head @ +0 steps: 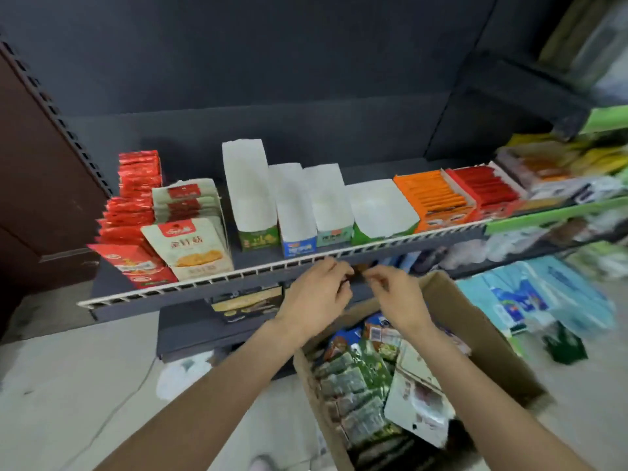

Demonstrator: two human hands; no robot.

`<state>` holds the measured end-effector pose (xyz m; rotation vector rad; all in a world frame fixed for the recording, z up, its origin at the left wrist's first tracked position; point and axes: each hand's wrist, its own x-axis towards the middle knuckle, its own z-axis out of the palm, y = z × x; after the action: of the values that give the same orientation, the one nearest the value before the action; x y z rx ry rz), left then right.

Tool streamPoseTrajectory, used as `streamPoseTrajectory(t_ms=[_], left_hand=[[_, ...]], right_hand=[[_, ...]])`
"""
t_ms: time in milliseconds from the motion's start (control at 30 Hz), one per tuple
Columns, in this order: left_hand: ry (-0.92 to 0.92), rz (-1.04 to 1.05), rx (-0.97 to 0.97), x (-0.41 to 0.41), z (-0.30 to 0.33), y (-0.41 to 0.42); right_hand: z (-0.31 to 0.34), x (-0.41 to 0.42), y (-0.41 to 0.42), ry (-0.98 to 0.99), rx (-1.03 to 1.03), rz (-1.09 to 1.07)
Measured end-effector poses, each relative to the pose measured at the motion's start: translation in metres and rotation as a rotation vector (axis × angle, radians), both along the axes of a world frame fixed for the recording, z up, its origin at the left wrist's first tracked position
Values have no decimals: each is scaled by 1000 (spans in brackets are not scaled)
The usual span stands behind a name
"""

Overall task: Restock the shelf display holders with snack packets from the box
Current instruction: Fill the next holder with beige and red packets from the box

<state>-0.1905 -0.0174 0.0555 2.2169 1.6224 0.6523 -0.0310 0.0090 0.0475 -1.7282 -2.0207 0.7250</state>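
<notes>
The grip of the left hand (316, 294) and that of the right hand (394, 292) meet just below the shelf (210, 278) edge, fingers curled in toward each other around something small and dark; blur hides whether either truly pinches it, so I cannot tell what each holds. The cardboard box (482, 338) sits on the floor at 5 o'clock from the hands, packed with green snack packets (353, 379) and a pale flat pack (418, 399) lying tilted on top. On the shelf at 12 o'clock stand four white display holders (295, 198) side by side, showing only bare white interiors. At 10 o'clock are beige pouches (193, 246) with red packets (132, 212) just beside them; at 2 o'clock an orange tray (435, 195) touches a red tray (486, 185)
</notes>
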Motion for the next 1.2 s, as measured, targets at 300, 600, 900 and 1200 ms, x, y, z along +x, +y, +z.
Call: streamPoseTrajectory(t_ms=[300,600,900,1200], left_hand=[[289,-58,-539,104,-86,-40],[255,-12,-516,125,-111,-56],[462,-178,-465,164,-114,-57],[56,20,-421,155,-75,-46]], right_hand=[[-79,130,-46,-189,-423,103],[-85,152,-52,-503,-393,451],[-62,184,-51,-175,-241,107],[-46,185,-49,42,-157,113]])
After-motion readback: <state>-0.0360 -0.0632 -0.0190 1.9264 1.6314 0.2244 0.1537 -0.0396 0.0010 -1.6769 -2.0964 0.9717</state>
